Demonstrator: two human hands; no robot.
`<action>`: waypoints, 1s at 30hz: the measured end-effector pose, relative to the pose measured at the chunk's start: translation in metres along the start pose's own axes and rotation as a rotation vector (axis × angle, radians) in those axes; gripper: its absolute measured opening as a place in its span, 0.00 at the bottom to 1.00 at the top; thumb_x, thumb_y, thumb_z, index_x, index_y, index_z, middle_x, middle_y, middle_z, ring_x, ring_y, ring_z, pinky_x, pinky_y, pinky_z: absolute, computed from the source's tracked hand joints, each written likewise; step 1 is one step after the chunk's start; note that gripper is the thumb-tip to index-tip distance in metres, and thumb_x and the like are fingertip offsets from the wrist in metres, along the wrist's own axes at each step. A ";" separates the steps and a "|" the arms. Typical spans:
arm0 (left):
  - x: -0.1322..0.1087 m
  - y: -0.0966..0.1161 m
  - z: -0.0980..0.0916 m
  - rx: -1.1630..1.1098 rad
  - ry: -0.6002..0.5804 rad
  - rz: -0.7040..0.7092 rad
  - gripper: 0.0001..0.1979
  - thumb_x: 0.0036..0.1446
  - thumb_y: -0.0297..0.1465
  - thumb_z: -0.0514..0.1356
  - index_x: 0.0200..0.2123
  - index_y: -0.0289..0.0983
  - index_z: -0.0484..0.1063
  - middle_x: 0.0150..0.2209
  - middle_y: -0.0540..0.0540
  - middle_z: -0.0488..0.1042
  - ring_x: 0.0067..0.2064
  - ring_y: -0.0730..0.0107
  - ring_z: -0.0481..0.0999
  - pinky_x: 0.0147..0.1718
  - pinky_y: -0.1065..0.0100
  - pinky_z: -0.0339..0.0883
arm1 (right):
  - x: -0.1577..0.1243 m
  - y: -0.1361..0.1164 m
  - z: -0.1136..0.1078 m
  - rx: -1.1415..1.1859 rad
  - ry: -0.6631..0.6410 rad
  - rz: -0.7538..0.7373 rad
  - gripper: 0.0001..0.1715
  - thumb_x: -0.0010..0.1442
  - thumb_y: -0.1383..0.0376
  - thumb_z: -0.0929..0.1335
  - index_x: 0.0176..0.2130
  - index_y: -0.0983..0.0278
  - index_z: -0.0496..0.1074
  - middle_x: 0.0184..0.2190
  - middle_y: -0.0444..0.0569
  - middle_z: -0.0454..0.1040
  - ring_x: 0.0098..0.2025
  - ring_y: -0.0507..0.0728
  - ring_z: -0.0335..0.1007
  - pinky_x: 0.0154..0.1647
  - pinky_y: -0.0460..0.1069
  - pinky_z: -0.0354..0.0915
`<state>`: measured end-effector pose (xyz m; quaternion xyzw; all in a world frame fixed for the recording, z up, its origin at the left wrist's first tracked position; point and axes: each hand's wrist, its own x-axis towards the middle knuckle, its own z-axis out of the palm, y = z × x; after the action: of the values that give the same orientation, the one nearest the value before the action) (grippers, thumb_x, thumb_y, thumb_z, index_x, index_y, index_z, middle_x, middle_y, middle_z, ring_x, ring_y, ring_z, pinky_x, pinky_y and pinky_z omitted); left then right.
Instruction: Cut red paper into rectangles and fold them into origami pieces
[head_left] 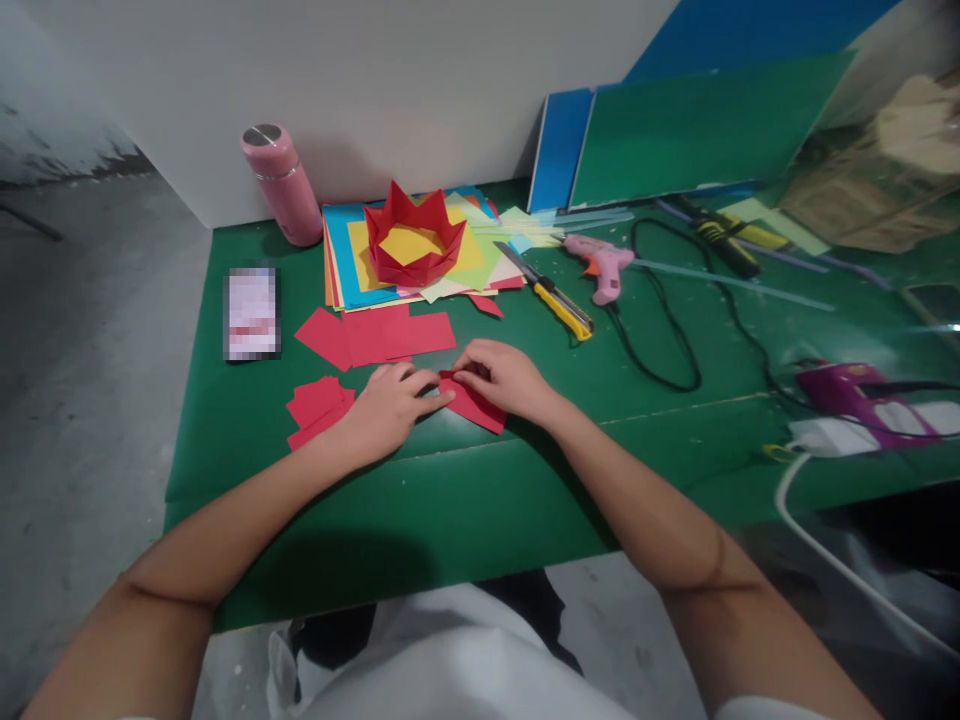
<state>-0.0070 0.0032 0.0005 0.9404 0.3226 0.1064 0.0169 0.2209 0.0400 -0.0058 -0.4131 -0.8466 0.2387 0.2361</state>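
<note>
A red paper piece (480, 408) lies on the green table, its upper left edge raised between my hands. My right hand (506, 378) pinches that edge with thumb and fingers. My left hand (394, 408) rests at the paper's left side, fingers apart, one fingertip touching it. Small red pieces (316, 402) lie overlapped beside my left hand, partly under the wrist. Larger red rectangles (375, 333) are spread just beyond. Behind them a pointed red paper ring (412, 265) stands on a stack of coloured sheets (341, 265).
A pink bottle (289, 195) and a blurred-out flat item (252, 313) are at the left. Toward the right lie a yellow cutter (562, 310), a pink glue gun (604, 265) with its black cable, pliers (724, 245) and a white power strip (825, 437).
</note>
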 end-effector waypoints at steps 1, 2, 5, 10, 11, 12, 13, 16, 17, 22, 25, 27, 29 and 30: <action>0.000 0.001 -0.001 -0.002 -0.003 -0.006 0.20 0.64 0.24 0.50 0.53 0.46 0.71 0.50 0.44 0.73 0.46 0.61 0.68 0.44 0.58 0.61 | 0.000 -0.001 -0.001 -0.009 0.007 -0.019 0.04 0.60 0.69 0.67 0.36 0.63 0.73 0.30 0.46 0.72 0.30 0.52 0.65 0.31 0.46 0.59; 0.000 0.002 -0.002 -0.004 -0.008 -0.010 0.20 0.64 0.23 0.50 0.53 0.46 0.71 0.50 0.44 0.73 0.46 0.61 0.68 0.44 0.58 0.61 | 0.000 -0.001 -0.001 -0.016 0.017 -0.045 0.07 0.60 0.69 0.67 0.39 0.63 0.74 0.32 0.47 0.73 0.32 0.52 0.67 0.32 0.46 0.60; 0.002 0.005 -0.006 -0.026 -0.009 -0.010 0.19 0.63 0.22 0.50 0.52 0.41 0.72 0.48 0.43 0.75 0.45 0.61 0.69 0.43 0.59 0.62 | 0.000 -0.001 -0.001 -0.025 0.062 -0.140 0.11 0.63 0.68 0.65 0.44 0.61 0.75 0.39 0.50 0.74 0.37 0.54 0.70 0.36 0.48 0.64; 0.003 0.008 -0.008 -0.069 0.062 -0.010 0.15 0.60 0.22 0.52 0.48 0.34 0.73 0.46 0.42 0.77 0.43 0.62 0.71 0.43 0.60 0.63 | 0.002 0.002 0.002 -0.015 0.109 -0.245 0.10 0.65 0.66 0.64 0.38 0.60 0.76 0.33 0.48 0.77 0.37 0.54 0.71 0.40 0.50 0.67; 0.003 0.008 -0.007 -0.071 0.074 -0.008 0.14 0.60 0.22 0.53 0.47 0.33 0.74 0.45 0.42 0.77 0.43 0.62 0.71 0.43 0.60 0.64 | 0.002 0.003 0.002 -0.016 0.107 -0.254 0.09 0.65 0.66 0.64 0.37 0.61 0.75 0.33 0.48 0.77 0.37 0.54 0.71 0.40 0.50 0.67; 0.003 0.008 -0.006 -0.072 0.083 -0.007 0.14 0.61 0.22 0.52 0.46 0.34 0.74 0.45 0.42 0.77 0.43 0.62 0.71 0.43 0.60 0.64 | 0.002 0.003 0.002 -0.018 0.100 -0.262 0.09 0.65 0.66 0.65 0.37 0.61 0.75 0.33 0.48 0.77 0.36 0.54 0.72 0.39 0.49 0.67; 0.003 0.008 -0.006 -0.073 0.090 -0.006 0.14 0.61 0.22 0.52 0.45 0.34 0.74 0.45 0.43 0.77 0.43 0.62 0.71 0.43 0.60 0.64 | 0.002 0.003 0.001 -0.018 0.090 -0.268 0.09 0.65 0.66 0.65 0.36 0.61 0.75 0.33 0.48 0.77 0.36 0.54 0.72 0.38 0.49 0.67; 0.004 0.009 -0.005 -0.070 0.104 -0.019 0.13 0.61 0.22 0.52 0.45 0.35 0.74 0.45 0.43 0.77 0.43 0.62 0.72 0.42 0.60 0.64 | 0.001 0.004 -0.002 -0.007 0.057 -0.289 0.09 0.65 0.66 0.65 0.35 0.62 0.74 0.32 0.48 0.77 0.35 0.53 0.72 0.37 0.48 0.67; 0.004 0.009 -0.004 -0.068 0.106 -0.027 0.13 0.61 0.22 0.52 0.44 0.35 0.74 0.45 0.43 0.76 0.43 0.62 0.71 0.42 0.60 0.64 | 0.001 0.005 -0.003 -0.003 0.048 -0.298 0.09 0.65 0.65 0.65 0.35 0.62 0.74 0.33 0.49 0.76 0.35 0.53 0.72 0.37 0.48 0.67; 0.005 0.010 -0.006 -0.069 0.097 -0.062 0.14 0.61 0.23 0.52 0.44 0.36 0.75 0.48 0.42 0.74 0.45 0.60 0.71 0.42 0.59 0.63 | 0.000 0.009 -0.004 -0.014 0.026 -0.327 0.10 0.65 0.65 0.65 0.35 0.62 0.76 0.34 0.49 0.76 0.35 0.53 0.72 0.37 0.47 0.67; 0.005 0.010 -0.007 -0.074 0.078 -0.054 0.15 0.60 0.22 0.52 0.45 0.36 0.74 0.49 0.42 0.74 0.44 0.61 0.70 0.41 0.59 0.63 | 0.000 0.011 -0.003 -0.027 0.025 -0.337 0.11 0.65 0.65 0.65 0.35 0.62 0.76 0.34 0.50 0.76 0.36 0.53 0.72 0.37 0.47 0.67; 0.005 0.009 -0.007 -0.081 0.071 -0.044 0.15 0.60 0.22 0.52 0.46 0.36 0.74 0.50 0.41 0.74 0.45 0.61 0.70 0.42 0.59 0.64 | 0.001 0.011 -0.002 -0.034 0.024 -0.343 0.11 0.65 0.65 0.64 0.35 0.62 0.77 0.35 0.50 0.76 0.36 0.53 0.72 0.37 0.47 0.67; 0.005 0.008 -0.007 -0.091 0.080 -0.037 0.16 0.60 0.21 0.52 0.46 0.36 0.74 0.51 0.41 0.74 0.44 0.61 0.70 0.41 0.59 0.64 | 0.001 0.011 -0.003 -0.052 0.015 -0.341 0.12 0.65 0.64 0.64 0.35 0.62 0.77 0.35 0.50 0.76 0.37 0.54 0.72 0.37 0.48 0.67; 0.005 0.007 -0.006 -0.097 0.088 -0.034 0.16 0.60 0.21 0.51 0.46 0.35 0.74 0.51 0.41 0.74 0.44 0.61 0.70 0.41 0.59 0.64 | 0.001 0.011 -0.004 -0.063 0.010 -0.340 0.12 0.66 0.64 0.64 0.35 0.61 0.77 0.35 0.50 0.76 0.37 0.54 0.72 0.38 0.48 0.67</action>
<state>-0.0002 0.0001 0.0084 0.9273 0.3332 0.1629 0.0499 0.2287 0.0479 -0.0093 -0.2723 -0.9102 0.1665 0.2639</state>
